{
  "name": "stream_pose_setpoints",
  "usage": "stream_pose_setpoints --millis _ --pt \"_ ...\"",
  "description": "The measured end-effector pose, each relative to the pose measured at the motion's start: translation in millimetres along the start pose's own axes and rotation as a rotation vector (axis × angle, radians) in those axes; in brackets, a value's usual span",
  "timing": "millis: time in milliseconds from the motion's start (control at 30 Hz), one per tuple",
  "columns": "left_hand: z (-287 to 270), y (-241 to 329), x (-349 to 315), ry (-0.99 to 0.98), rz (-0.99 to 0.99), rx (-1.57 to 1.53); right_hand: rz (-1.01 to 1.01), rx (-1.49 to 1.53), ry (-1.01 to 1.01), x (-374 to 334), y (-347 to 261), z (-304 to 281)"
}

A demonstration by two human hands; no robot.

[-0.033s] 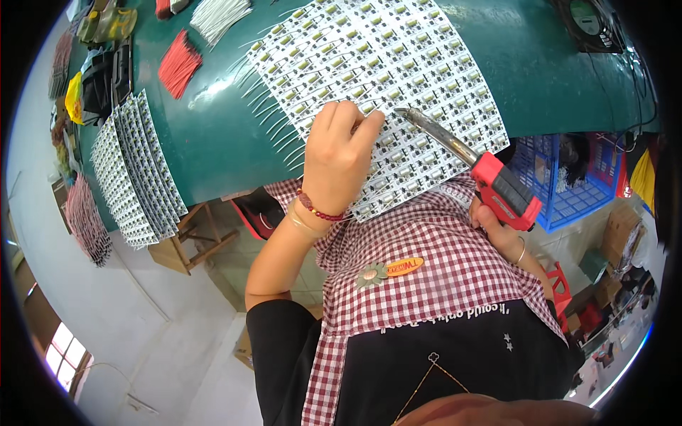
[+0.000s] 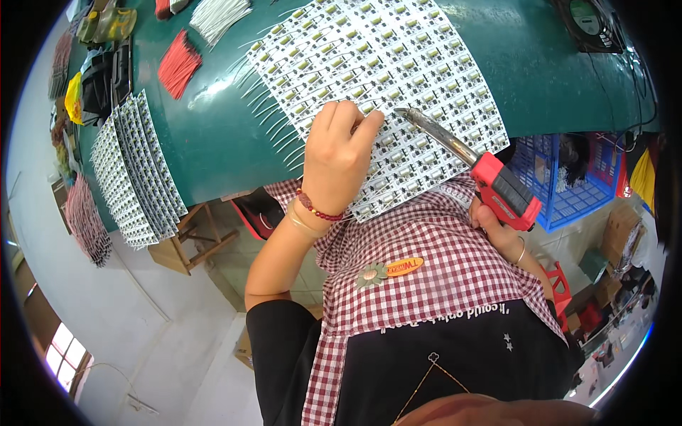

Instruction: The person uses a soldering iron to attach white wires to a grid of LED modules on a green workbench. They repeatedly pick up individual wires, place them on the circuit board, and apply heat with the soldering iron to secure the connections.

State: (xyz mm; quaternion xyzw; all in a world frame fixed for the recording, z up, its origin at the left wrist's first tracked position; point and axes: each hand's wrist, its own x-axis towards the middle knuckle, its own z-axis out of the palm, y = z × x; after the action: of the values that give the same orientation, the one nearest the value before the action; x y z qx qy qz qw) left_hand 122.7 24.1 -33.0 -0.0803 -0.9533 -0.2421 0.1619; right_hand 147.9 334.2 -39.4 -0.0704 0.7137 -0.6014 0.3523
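A large panel of white circuit boards [image 2: 426, 78] lies on the green table, with thin white wires [image 2: 273, 128] fanned out along its left side. Over the panel, my left hand [image 2: 339, 145] is closed in a pinch, thumb against forefinger; what sits between the fingertips is too small or hidden to make out. My right hand [image 2: 489, 221] grips a red and black soldering iron [image 2: 506, 192] from below, most of its fingers hidden behind the handle. The iron's metal tip points left, at the panel, just right of my left thumb.
Bundles of red wires [image 2: 180, 65] and white wires [image 2: 219, 18] lie on the green table [image 2: 213, 142]. More board panels [image 2: 135, 174] overlap at the left edge. A small black fan-like device [image 2: 586, 25] stands far right. Below it is a blue crate [image 2: 547, 177].
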Motion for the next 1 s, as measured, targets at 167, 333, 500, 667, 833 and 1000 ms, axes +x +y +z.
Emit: stream_pose_setpoints --millis 167,333,500,667,833,1000 --pt "-2 1 2 -0.018 0.01 0.005 -0.075 -0.079 0.0 -2 9 -2" --pt "-2 0 1 -0.011 0.024 0.007 -0.161 -0.271 0.027 0 14 -6" --pt "-2 0 3 -0.026 0.025 0.014 -0.054 -0.106 0.049 -6 18 -5" --pt "-4 1 4 -0.025 0.035 0.025 -0.004 -0.11 0.048 -7 17 -5" --pt "-4 2 4 -0.026 0.043 0.038 -0.071 -0.199 0.087 -4 15 -1" --pt "-5 2 6 -0.032 0.056 0.057 -0.05 -0.129 0.06 -10 15 -5"
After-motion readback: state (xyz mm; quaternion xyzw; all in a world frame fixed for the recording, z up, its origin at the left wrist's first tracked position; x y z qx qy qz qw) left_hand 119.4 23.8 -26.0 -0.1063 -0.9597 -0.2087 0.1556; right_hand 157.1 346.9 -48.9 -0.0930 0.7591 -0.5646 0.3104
